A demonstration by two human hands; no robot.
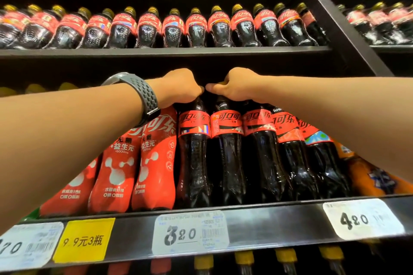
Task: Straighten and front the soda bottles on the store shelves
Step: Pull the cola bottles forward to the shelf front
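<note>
Several dark cola bottles with red and black labels stand in a row on the middle shelf [257,212]. My left hand [178,87], with a grey watch on the wrist, grips the top of one dark cola bottle [194,154]. Right beside it, my right hand [232,88] grips the top of the neighbouring cola bottle [228,156]. Both caps are hidden under my curled fingers, and the thumbs nearly touch. More dark cola bottles [263,154] stand to the right under my right forearm.
Red-wrapped bottles [154,163] stand left of the held pair, and an orange soda bottle [368,176] stands at the far right. Price tags [190,233] line the shelf edge. Two upper shelves hold rows of yellow-capped cola bottles [172,29]. More caps show below.
</note>
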